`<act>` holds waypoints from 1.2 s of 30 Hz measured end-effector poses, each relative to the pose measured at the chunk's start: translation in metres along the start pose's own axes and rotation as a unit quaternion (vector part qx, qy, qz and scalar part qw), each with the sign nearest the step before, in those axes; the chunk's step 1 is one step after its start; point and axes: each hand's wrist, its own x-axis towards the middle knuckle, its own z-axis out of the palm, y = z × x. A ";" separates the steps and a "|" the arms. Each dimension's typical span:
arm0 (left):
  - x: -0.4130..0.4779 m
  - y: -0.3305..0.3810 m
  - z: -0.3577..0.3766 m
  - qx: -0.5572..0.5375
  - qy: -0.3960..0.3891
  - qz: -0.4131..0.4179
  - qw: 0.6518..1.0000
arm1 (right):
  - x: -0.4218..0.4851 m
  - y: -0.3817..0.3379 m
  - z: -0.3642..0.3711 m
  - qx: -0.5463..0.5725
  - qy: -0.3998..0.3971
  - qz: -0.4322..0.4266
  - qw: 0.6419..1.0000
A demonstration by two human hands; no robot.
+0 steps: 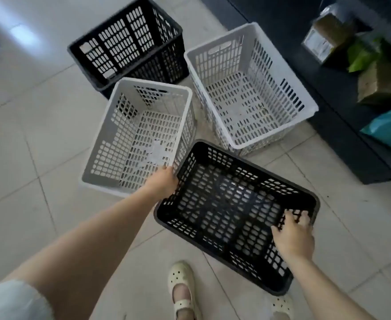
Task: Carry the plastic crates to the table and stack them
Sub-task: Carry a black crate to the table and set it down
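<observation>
While left hand [164, 184] grips near black crate [222, 211] at its rim, right hand [293, 237] curls fingers [291, 215] over opposite end.

The near black crate [230, 204] is perforated moulded plastic, matt, with a faint sheen along its rim. Left of it, the left white crate [139, 135] is the same plastic, dull, with a scuffed bottom. Beyond it, the right white crate [249, 93] looks smoother and the far black crate [127, 42] matt. Under it, the floor [40, 139] is smooth, softly shining tile. Below it, a shoe [181, 289] looks like matt rubber.
</observation>
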 end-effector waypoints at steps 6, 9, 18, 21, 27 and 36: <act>0.047 -0.009 0.028 -0.003 -0.075 -0.007 0.997 | 0.003 0.002 0.056 0.082 0.022 0.154 0.984; 0.060 -0.003 0.039 -0.013 -0.086 0.011 0.996 | 0.009 0.009 0.076 0.145 0.019 0.208 0.967; 0.066 -0.021 0.046 -0.044 -0.049 -0.008 0.998 | 0.052 0.055 0.073 0.276 0.010 0.344 0.897; 0.047 -0.034 0.035 -0.056 -0.006 -0.009 0.998 | 0.040 0.068 0.063 0.291 0.033 0.315 0.903; -0.035 -0.015 -0.052 -0.095 -0.013 -0.020 0.995 | -0.018 0.071 -0.038 0.334 0.069 0.275 0.899; -0.215 0.055 -0.260 -0.171 0.055 0.024 0.983 | -0.137 0.071 -0.318 0.344 0.153 0.181 0.908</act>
